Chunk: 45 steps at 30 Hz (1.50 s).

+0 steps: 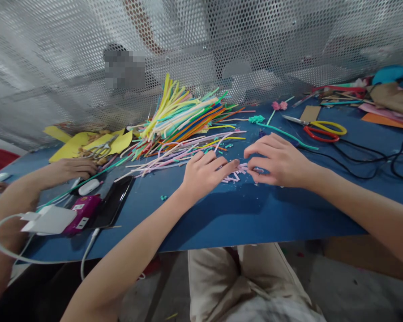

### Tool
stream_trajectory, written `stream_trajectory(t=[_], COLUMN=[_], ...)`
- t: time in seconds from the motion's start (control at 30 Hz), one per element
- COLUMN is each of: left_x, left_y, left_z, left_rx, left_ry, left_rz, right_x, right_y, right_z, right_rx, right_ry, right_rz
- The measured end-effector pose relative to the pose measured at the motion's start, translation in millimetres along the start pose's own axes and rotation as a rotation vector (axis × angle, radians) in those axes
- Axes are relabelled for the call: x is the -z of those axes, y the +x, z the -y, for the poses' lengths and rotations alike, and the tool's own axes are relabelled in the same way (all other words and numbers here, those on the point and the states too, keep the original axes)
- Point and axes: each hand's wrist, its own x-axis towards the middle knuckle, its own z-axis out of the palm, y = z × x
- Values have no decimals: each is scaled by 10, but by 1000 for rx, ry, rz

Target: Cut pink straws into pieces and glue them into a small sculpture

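Observation:
Short cut pieces of lilac pipe cleaner (234,177) lie in a small heap on the blue table, between my two hands. From the left, my left hand (206,172) rests at the heap with loosely bent fingers, the nearest fingertip touching its edge. My right hand (277,158) curves over the other side, its fingers apart and a lilac bit showing beneath them. Whether either hand pinches a piece is hidden by the fingers. Just behind lie long lilac pipe cleaners (174,151) and tiny teal cut bits (229,146).
A big multicoloured pipe-cleaner bundle (184,116) stands against the perforated metal screen (255,40). Red-and-yellow scissors (322,129) and black cord (352,167) lie right. Left are a phone (116,201), white charger (52,220), purple box (83,214) and another person's hand (65,172).

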Motion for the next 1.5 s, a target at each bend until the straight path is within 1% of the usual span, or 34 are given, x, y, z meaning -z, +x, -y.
stream_trajectory(t=[0.17, 0.3, 0.4, 0.47, 0.53, 0.63, 0.7, 0.83, 0.97, 1.03, 1.17, 1.27, 1.5], left_x=[4, 18, 19, 9, -5, -24, -31, -32, -24, -24, -36, -51, -78], left_y=[-27, -24, -14, -11, -13, -22, -27, -20, 7, 14, 7, -3, -4], left_z=[-12, -17, -13, -11, -12, -14, -14, -13, -26, -35, -51, -62, -80], left_rx=[11, -43, -88, -92, -66, -20, -15, -25, -47, -47, -10, 40, 149], left_ry=[-49, 27, 70, 74, 60, 23, -1, -26, -7, -9, -28, -110, -231], left_rz=[-16, -29, -56, -71, -61, -28, -32, -78, -154, -172, -162, -134, -76], right_x=[-26, -22, -18, -19, -21, -17, -6, 13, -4, -14, -14, -13, -38], right_y=[1, 8, 13, 13, 8, -2, -7, -5, 0, 3, 8, 6, -19], right_z=[2, 8, 19, 22, 21, 18, 19, 24, 23, 25, 33, 32, 9], right_rx=[-19, -26, -24, -27, -33, -36, -34, -26, -15, -24, -30, -24, -50], right_ry=[18, 13, 13, 15, 15, 18, 21, 15, -8, -20, -32, -28, -9], right_rz=[10, 33, 26, 18, 13, -18, -45, -83, -141, -157, -118, -97, -115])
